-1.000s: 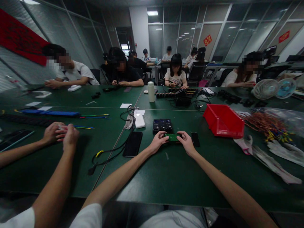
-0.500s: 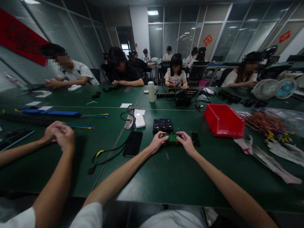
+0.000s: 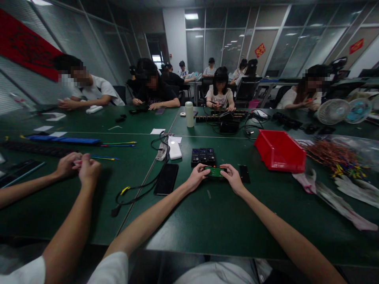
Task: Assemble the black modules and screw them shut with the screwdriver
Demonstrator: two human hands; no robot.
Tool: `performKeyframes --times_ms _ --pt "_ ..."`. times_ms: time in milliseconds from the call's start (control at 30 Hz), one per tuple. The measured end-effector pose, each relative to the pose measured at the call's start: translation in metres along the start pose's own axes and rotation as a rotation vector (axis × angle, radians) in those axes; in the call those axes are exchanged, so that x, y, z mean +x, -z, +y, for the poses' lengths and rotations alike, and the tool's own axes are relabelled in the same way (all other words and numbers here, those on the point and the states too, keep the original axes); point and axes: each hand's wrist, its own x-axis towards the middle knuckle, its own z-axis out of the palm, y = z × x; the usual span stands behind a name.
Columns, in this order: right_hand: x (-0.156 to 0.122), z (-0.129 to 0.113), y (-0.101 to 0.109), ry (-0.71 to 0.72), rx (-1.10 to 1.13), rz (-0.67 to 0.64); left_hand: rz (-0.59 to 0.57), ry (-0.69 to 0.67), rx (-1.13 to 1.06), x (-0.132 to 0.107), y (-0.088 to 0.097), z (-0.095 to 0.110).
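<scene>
The person's left hand (image 3: pixel 197 178) and right hand (image 3: pixel 233 178) meet over the green bench (image 3: pixel 213 221). Each is closed on one end of a small green circuit board (image 3: pixel 215 171). The thumbs and fingertips pinch its short edges, and the board is level, at or just above the bench top; which cannot be told. The work in hand appears to be holding and steadying the board between both hands. Whether anything is being pressed into it is too small to tell.

From the board:
- At 12 o'clock, just beyond it, lies a black block of small modules (image 3: pixel 203 156).
- At 3 o'clock, just beside the right hand, lies a thin black piece (image 3: pixel 244 173).
- At 2 o'clock, farther off, stands a red bin (image 3: pixel 280 150).
- At 9 o'clock a black phone (image 3: pixel 166 179) lies flat.
- At 10 o'clock, beyond the phone, is a white power bank (image 3: pixel 174 150).

Any further handling of so small a board seems to call for keeping the grip on its edges, with fingertips off the face.

Far out at 9 o'clock a co-worker's hands (image 3: pixel 78 167) are closed together on something small. Other people sit along the far side of the bench.
</scene>
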Motion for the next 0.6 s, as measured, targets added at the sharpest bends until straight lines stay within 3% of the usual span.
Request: performKeyframes --times_ms 600 --pt "-0.0002 0.0018 -0.0008 -0.004 0.008 0.017 -0.010 0.005 -0.015 0.0021 0.0038 -0.0031"
